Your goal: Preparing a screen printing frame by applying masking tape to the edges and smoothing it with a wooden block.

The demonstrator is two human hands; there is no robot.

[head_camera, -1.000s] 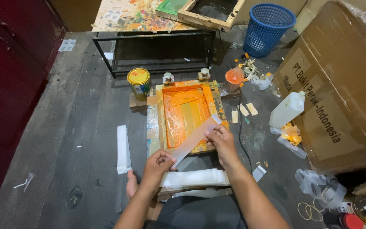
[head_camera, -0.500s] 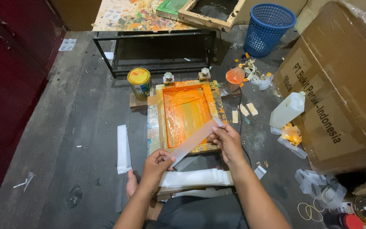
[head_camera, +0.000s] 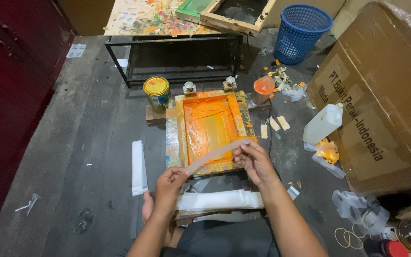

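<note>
Over orange screen frame (head_camera: pixel 211 131), left hand (head_camera: pixel 170 183) and right hand (head_camera: pixel 255 159), fingers pinched on pale strip (head_camera: pixel 215 153) ends; paint can (head_camera: pixel 156 93) at 10 o'clock.

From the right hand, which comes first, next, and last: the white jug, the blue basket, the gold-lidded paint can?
From the right hand:
1. White jug, to its right.
2. Gold-lidded paint can, up and left, beyond the orange frame.
3. Blue basket, far at the top.

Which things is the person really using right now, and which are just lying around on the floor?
In use:
- left hand and right hand, holding a pale strip by its two ends
- orange printing frame, right under the strip
- white folded sheet, by the knees

Lying about:
- yellow-lidded tin
- blue basket
- white jug
- cardboard box
</note>
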